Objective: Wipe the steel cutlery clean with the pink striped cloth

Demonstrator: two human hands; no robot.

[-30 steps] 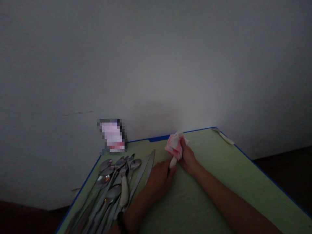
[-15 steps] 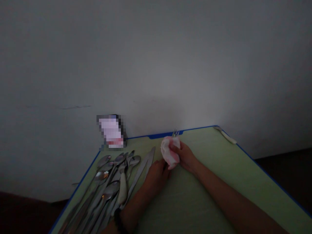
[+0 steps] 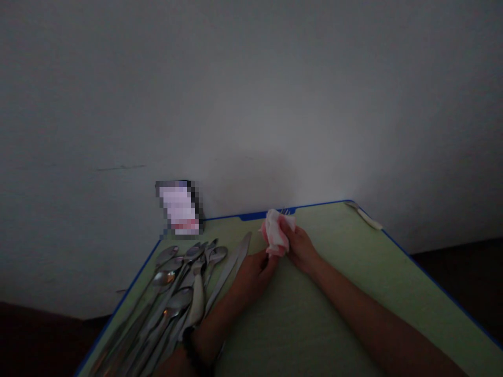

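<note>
Right hand (image 3: 301, 246) closed around the pink-white cloth (image 3: 276, 235), which is bunched over a fork (image 3: 285, 211) (only the tines poke out past the cloth, away from me). Left hand (image 3: 253, 272) curled, fingertips touching the cloth's near end. Can't tell if it grips the handle; the cloth hides it. Knife (image 3: 231, 267) just left of the left hand, then a pile of spoons (image 3: 176, 296). Blurred-out object (image 3: 178, 207) beyond the pile, against the wall. White-handled utensil (image 3: 367, 217) well right of the right hand, at the far corner of the green table (image 3: 353, 293). Light is dim.
</note>
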